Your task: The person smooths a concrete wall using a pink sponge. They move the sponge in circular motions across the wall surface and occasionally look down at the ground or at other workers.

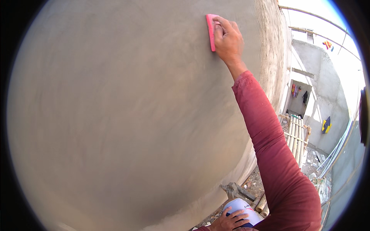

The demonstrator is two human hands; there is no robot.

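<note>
A broad wall of smooth grey plaster [127, 115] fills most of the view, with faint curved strokes and darker patches on it. High up near its right edge, my right hand [230, 40] grips a flat pink plastering float [211, 34], whose face is against the plaster. The maroon-sleeved right arm is stretched up to it. Low in the view, my left hand [230, 222] lies with fingers spread on white and dark-blue printed cloth [243, 210], which looks like clothing over my knee. No tool shows in that hand.
Beyond the wall's rough right edge [269, 50] lies a platform of bamboo poles [295, 138] over rubble-strewn ground. More poles [263, 206] lie below my arm. A grey building wall [327, 84] with a doorway [298, 98] stands farther off; a yellow-and-dark cloth [326, 126] hangs there.
</note>
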